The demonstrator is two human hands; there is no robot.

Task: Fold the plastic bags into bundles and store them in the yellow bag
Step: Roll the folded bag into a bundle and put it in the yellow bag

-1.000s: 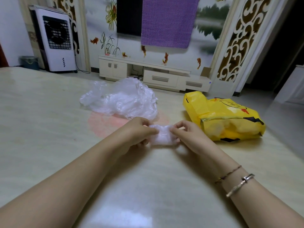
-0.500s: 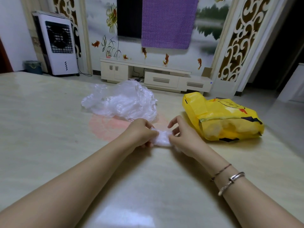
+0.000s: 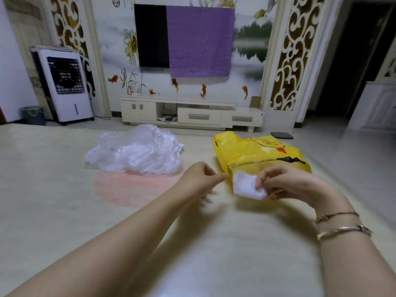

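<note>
Folded white bundle (image 3: 246, 185), pinched in the right hand (image 3: 285, 183) just in front of the yellow bag (image 3: 257, 153) on the table (image 3: 53, 189), probably needs a firm pinch while the empty, loosely curled left hand (image 3: 199, 176) holds the bag's mouth apart.

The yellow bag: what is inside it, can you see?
Through the yellow bag, near its front, pale whitish shapes show faintly; what they are cannot be told. The white bundle pinched by the right hand covers part of the front.
</note>
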